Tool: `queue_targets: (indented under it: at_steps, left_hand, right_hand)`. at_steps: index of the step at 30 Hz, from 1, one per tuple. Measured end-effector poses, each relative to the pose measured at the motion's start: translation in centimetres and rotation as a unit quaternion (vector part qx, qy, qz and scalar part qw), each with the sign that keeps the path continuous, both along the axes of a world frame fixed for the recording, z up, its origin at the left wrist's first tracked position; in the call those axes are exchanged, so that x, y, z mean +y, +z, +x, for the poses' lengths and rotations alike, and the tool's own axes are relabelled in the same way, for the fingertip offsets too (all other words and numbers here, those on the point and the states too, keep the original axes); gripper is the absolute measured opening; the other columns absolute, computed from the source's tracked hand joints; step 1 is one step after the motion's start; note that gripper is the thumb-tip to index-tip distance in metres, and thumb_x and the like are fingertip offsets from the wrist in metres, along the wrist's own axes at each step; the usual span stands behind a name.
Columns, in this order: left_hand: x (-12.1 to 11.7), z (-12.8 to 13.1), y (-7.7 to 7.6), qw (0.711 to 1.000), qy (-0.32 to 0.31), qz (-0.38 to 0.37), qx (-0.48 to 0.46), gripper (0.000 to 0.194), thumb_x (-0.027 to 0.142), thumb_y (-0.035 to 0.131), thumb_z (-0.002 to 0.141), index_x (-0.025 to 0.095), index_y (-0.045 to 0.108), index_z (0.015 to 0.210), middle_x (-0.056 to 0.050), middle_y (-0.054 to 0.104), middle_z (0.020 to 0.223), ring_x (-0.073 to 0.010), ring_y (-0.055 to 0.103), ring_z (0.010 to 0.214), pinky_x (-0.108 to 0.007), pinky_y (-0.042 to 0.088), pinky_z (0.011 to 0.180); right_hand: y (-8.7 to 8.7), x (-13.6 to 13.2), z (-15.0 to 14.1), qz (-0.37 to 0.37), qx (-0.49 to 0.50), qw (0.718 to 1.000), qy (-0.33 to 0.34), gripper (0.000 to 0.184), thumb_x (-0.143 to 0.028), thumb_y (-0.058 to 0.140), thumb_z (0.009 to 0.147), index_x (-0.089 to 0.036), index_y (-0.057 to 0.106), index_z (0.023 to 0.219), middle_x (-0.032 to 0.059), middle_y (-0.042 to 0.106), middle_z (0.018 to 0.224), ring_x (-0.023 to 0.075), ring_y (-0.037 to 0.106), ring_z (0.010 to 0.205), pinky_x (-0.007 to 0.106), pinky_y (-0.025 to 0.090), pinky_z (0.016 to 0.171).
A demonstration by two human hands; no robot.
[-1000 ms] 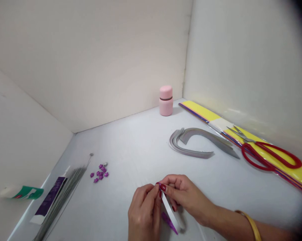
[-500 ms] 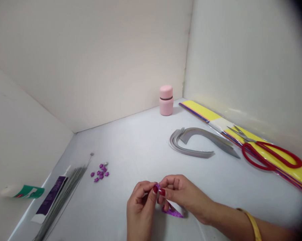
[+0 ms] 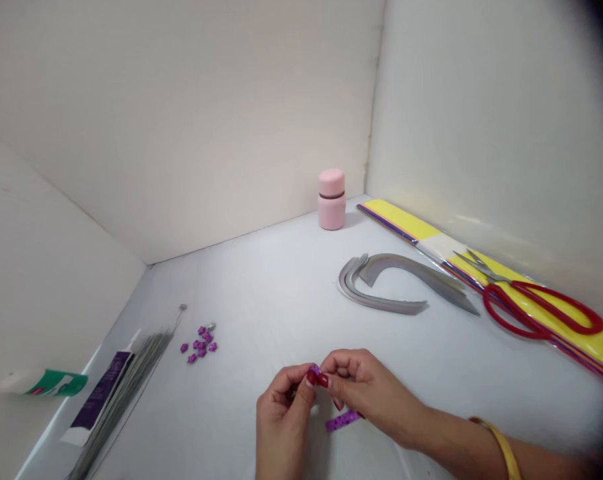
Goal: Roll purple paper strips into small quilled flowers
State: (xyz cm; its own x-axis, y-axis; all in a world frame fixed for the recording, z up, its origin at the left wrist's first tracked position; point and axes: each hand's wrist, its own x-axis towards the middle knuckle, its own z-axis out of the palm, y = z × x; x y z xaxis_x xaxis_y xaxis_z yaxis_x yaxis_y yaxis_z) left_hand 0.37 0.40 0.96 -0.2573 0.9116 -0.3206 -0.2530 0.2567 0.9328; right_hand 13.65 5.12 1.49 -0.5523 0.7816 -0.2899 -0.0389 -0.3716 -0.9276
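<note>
Both hands meet low in the middle of the head view, thumbs almost touching. Between the thumb and fingers of my left hand (image 3: 285, 410) is a purple paper strip (image 3: 342, 421), folded at its pinched end. My right hand (image 3: 364, 387) pinches the same fold from the other side. The strip's loose, patterned tail shows below my right fingers, and its middle is hidden behind them. To the left on the table lies a small cluster of purple folded paper stars (image 3: 202, 345), with a silver one (image 3: 211, 327) among them.
Grey paper strips (image 3: 381, 307) curve beyond my hands. Red-handled scissors (image 3: 536, 310) rest on a yellow packet (image 3: 401, 220) along the right wall. A pink jar (image 3: 331, 200) stands at the back. Wires (image 3: 131, 393), a purple-labelled tube (image 3: 104, 393) and a green-and-white bottle (image 3: 56, 382) are left.
The strip's loose tail has swung and turned, now lying flatter with its patterned face showing. My fingers have shifted slightly around the pinched fold.
</note>
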Motion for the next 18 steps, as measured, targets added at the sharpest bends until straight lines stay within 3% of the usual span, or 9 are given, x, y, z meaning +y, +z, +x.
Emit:
queue_targets:
  at_steps: [4, 8, 13, 18]
  left_hand:
    - [0.1, -0.12, -0.22, 0.998, 0.028, -0.027, -0.054, 0.024, 0.038, 0.068, 0.069, 0.015, 0.07, 0.07, -0.001, 0.062, 0.061, -0.0106, 0.049, 0.057, -0.021, 0.041, 0.059]
    - [0.13, -0.2, -0.03, 0.999, 0.003, -0.012, 0.03, 0.022, 0.035, 0.072, 0.064, 0.014, 0.066, 0.06, 0.001, 0.056, 0.051, -0.0094, 0.044, 0.051, -0.018, 0.035, 0.05]
    - [-0.01, -0.12, 0.5, 0.998, -0.011, 0.012, 0.068, 0.024, 0.036, 0.067, 0.069, 0.014, 0.065, 0.061, 0.001, 0.057, 0.053, -0.0107, 0.047, 0.053, -0.019, 0.037, 0.051]
    - [0.11, -0.25, 0.39, 1.0, -0.007, 0.013, 0.021, 0.021, 0.032, 0.072, 0.064, 0.015, 0.069, 0.077, -0.004, 0.068, 0.069, -0.0137, 0.056, 0.064, -0.022, 0.042, 0.061]
  right_hand:
    - [0.17, 0.05, 0.05, -0.002, -0.003, 1.0, -0.005, 0.032, -0.044, 0.066, 0.069, -0.013, 0.057, 0.067, -0.0047, 0.05, 0.054, 0.0055, 0.041, 0.048, 0.017, 0.029, 0.043]
    - [0.31, 0.05, 0.0, 0.005, 0.002, 1.0, 0.003, 0.032, -0.044, 0.065, 0.07, -0.013, 0.056, 0.066, -0.0058, 0.048, 0.051, 0.0045, 0.038, 0.045, 0.016, 0.028, 0.042]
    - [0.37, 0.06, -0.02, 0.001, 0.002, 1.0, 0.007, 0.032, -0.044, 0.066, 0.069, -0.013, 0.056, 0.065, -0.0059, 0.048, 0.052, 0.004, 0.037, 0.044, 0.016, 0.027, 0.042]
    - [0.25, 0.16, 0.15, -0.026, 0.003, 1.0, 0.014, 0.031, -0.042, 0.067, 0.069, -0.013, 0.057, 0.068, -0.0061, 0.047, 0.05, 0.0041, 0.038, 0.043, 0.016, 0.026, 0.041]
